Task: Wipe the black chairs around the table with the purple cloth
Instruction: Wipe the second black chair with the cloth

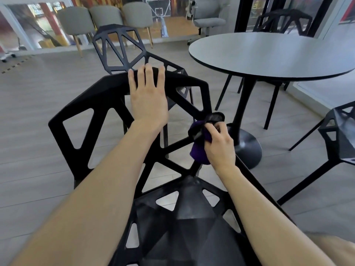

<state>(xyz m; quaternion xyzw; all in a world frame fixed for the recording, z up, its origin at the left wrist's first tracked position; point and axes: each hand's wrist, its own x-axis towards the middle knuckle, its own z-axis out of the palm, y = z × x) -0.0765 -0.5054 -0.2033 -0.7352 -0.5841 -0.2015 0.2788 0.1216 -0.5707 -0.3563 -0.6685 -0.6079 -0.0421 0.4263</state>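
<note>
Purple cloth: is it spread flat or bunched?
Bunched. The right hand grips the cloth in a wad against the chair strut.

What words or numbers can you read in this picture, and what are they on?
No text can be read anywhere.
On the black lattice plastic chair, the purple cloth and the round grey table: no writing shows.
On the red and dark wall picture at the far right: too blurred to tell.
On the basketball-hoop picture at the back: no letters can be made out.

Toward four o'clock, the purple cloth (pixel 199 154) lay mostly hidden under the right hand (pixel 219 144). The left hand (pixel 148 100) hid its thumb behind the near chair (pixel 107 89). At three o'clock, another black chair (pixel 338 131) was cut by the edge.
</note>
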